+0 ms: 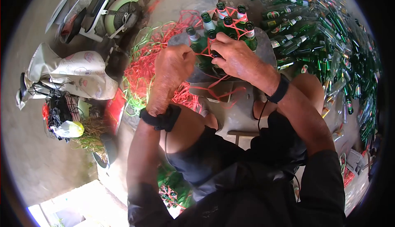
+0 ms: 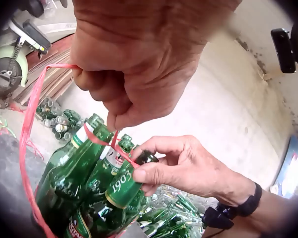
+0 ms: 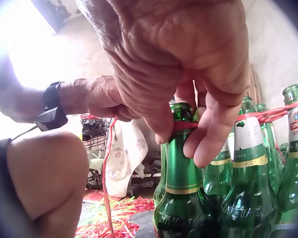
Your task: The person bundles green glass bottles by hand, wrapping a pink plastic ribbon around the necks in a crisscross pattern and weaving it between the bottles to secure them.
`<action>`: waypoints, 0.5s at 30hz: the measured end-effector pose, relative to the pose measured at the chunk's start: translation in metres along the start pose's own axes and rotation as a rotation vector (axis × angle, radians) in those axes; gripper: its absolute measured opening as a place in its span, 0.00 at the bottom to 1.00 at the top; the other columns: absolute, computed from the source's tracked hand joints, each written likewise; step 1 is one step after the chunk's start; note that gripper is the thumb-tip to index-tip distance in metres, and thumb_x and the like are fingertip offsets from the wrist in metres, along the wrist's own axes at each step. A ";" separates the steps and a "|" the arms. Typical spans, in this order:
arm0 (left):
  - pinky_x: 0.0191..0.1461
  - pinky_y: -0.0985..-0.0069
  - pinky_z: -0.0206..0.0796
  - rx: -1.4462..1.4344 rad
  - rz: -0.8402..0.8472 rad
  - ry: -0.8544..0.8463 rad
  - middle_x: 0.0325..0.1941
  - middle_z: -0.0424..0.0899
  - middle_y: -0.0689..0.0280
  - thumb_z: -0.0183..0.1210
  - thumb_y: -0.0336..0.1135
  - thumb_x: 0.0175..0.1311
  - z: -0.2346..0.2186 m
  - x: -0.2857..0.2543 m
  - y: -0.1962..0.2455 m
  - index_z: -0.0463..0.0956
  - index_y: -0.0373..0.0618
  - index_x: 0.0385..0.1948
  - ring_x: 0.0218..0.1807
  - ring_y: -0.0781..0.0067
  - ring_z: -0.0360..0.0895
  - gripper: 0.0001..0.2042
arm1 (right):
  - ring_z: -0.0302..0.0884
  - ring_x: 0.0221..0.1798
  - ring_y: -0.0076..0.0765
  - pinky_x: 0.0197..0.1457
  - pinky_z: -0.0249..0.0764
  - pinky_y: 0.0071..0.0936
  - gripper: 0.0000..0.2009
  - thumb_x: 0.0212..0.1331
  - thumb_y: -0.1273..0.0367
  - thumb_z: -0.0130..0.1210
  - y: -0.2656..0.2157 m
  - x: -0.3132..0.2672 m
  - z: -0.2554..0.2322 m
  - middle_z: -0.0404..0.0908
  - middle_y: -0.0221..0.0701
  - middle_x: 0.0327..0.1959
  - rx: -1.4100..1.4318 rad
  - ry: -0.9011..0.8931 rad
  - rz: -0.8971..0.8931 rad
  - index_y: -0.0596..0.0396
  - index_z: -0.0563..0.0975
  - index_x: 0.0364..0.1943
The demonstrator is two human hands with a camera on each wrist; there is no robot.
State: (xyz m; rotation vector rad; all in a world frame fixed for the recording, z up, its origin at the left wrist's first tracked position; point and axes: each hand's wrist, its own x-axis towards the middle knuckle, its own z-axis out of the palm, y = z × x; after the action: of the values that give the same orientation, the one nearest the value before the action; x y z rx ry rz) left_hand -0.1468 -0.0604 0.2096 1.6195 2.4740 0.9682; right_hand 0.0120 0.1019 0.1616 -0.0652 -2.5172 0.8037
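Note:
Several green beer bottles stand upright in a tight cluster, with red plastic string running between their necks. My right hand grips the neck of the near bottle, thumb on one side and fingers on the other, right at the string wound around it. Beside the cluster, my left hand is curled into a fist and pinches the red string. From that fist one strand leads to the gripped neck, and another loops down beside the bottles in the left wrist view.
The bottles stand on a grey round slab. A tangled heap of red and green string lies to its left. Loose bottles cover the floor at right. A scooter and a printed cloth bag are at left.

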 end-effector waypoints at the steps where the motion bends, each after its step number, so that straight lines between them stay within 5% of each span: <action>1: 0.36 0.55 0.76 0.032 0.006 -0.029 0.27 0.84 0.51 0.63 0.30 0.55 -0.003 0.005 0.001 0.84 0.43 0.26 0.32 0.42 0.85 0.03 | 0.80 0.45 0.55 0.46 0.79 0.45 0.17 0.53 0.73 0.70 -0.001 0.000 0.000 0.73 0.40 0.45 0.003 0.003 0.006 0.61 0.79 0.47; 13: 0.37 0.57 0.74 0.266 0.335 -0.259 0.29 0.85 0.51 0.64 0.31 0.59 -0.012 0.064 0.001 0.86 0.43 0.31 0.32 0.46 0.83 0.04 | 0.81 0.43 0.54 0.45 0.80 0.44 0.17 0.53 0.75 0.69 -0.006 0.002 0.000 0.73 0.40 0.45 -0.001 0.038 -0.008 0.62 0.79 0.48; 15: 0.38 0.58 0.75 0.273 0.291 -0.306 0.29 0.85 0.52 0.65 0.31 0.58 -0.009 0.071 -0.001 0.87 0.43 0.31 0.32 0.47 0.84 0.04 | 0.83 0.41 0.55 0.44 0.82 0.45 0.15 0.49 0.77 0.67 -0.008 0.002 -0.003 0.76 0.42 0.43 0.016 0.034 -0.019 0.62 0.76 0.42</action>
State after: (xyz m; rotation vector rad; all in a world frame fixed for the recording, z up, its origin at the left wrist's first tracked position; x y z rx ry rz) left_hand -0.1833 -0.0052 0.2372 2.0711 2.2796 0.3642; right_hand 0.0130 0.0970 0.1694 -0.0492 -2.4761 0.8080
